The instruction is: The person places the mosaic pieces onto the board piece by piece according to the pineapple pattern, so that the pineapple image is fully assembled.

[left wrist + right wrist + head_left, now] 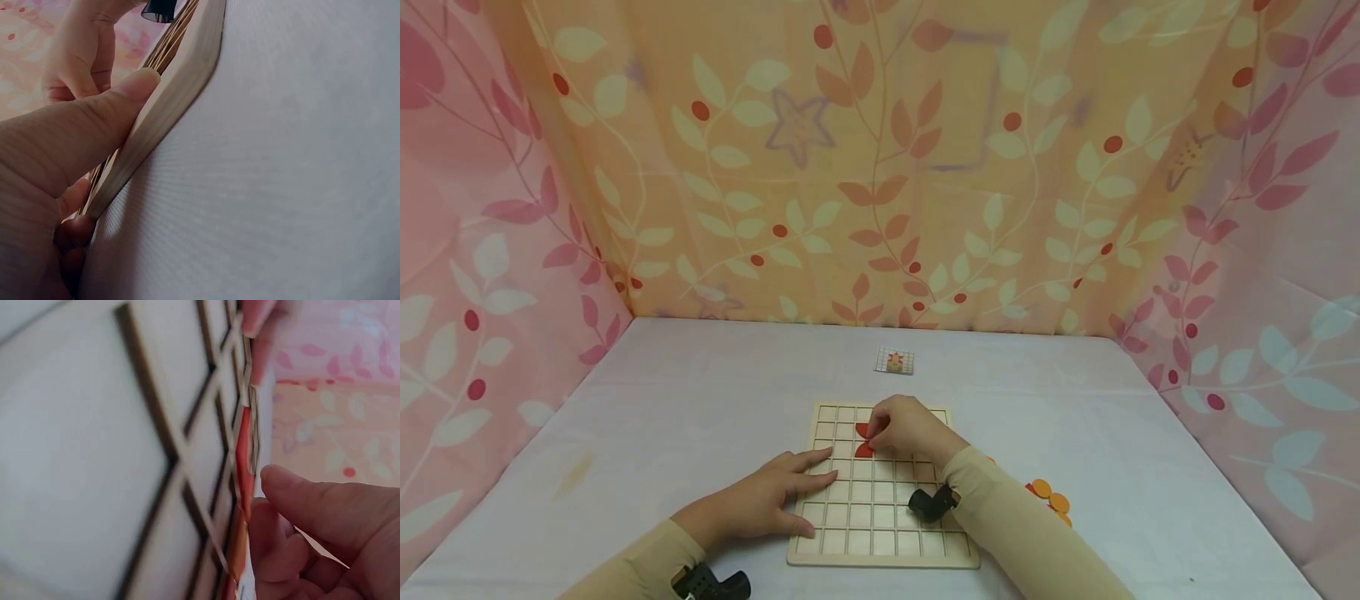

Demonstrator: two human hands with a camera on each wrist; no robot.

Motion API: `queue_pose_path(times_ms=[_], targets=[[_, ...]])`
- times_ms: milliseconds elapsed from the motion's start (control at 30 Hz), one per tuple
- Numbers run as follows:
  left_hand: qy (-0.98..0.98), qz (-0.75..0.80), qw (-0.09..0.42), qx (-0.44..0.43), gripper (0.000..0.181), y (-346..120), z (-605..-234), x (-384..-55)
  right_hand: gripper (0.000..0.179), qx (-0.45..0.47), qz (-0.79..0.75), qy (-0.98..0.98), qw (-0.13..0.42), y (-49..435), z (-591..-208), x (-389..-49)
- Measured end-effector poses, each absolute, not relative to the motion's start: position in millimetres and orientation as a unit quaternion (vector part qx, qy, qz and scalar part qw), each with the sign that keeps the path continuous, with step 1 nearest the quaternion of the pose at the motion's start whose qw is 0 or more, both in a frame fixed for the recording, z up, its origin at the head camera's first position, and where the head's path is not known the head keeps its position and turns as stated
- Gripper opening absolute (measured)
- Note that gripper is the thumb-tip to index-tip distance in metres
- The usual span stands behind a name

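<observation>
A wooden grid board (883,543) lies on the white table. My left hand (760,496) rests on its left side, fingers spread; the left wrist view shows the thumb (140,84) lying on the rim. My right hand (913,427) is over the board's upper part, its fingers bent and fingertips touching the red pieces (863,451). In the right wrist view, thumb and curled index finger (265,515) are close together beside a red piece (245,459) and an orange piece (238,547) at the board. Whether anything is pinched between them is hidden.
A small picture card (895,361) with a coloured figure on a grid lies beyond the board. Right of the board, partly behind the right sleeve (1022,521), are several round orange pieces (1059,502) and some red ones. Patterned curtains (880,167) surround the table.
</observation>
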State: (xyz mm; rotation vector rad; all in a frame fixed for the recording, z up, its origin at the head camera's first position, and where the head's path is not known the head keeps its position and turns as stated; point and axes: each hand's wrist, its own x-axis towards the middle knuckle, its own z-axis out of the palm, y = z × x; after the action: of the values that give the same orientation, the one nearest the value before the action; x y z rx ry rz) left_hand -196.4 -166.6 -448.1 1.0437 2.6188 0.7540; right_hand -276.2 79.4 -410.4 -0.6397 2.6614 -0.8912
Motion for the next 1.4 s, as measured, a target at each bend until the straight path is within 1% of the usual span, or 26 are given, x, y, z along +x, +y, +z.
queue_pose_path(times_ms=[233, 500, 767, 1033, 1400], targets=[[0.892, 0.258, 0.114, 0.353, 0.076, -166, -449, -196, 0.002, -0.225, -0.33, 0.907, 0.133, 102, -398, -281], [0.895, 0.257, 0.109, 0.349, 0.076, -167, -451, -195, 0.005, -0.19, -0.351, 0.906, 0.138, 139, -386, -283], [0.895, 0.262, 0.116, 0.342, 0.076, -167, -450, -195, 0.005, -0.177, -0.345, 0.912, 0.134, 170, -375, -276], [0.893, 0.269, 0.12, 0.339, 0.075, -166, -450, -195, 0.005, -0.141, -0.345, 0.917, 0.14, 202, -376, -261], [0.894, 0.265, 0.114, 0.341, 0.075, -165, -450, -195, 0.003, -0.106, -0.339, 0.922, 0.155, 230, -392, -244]])
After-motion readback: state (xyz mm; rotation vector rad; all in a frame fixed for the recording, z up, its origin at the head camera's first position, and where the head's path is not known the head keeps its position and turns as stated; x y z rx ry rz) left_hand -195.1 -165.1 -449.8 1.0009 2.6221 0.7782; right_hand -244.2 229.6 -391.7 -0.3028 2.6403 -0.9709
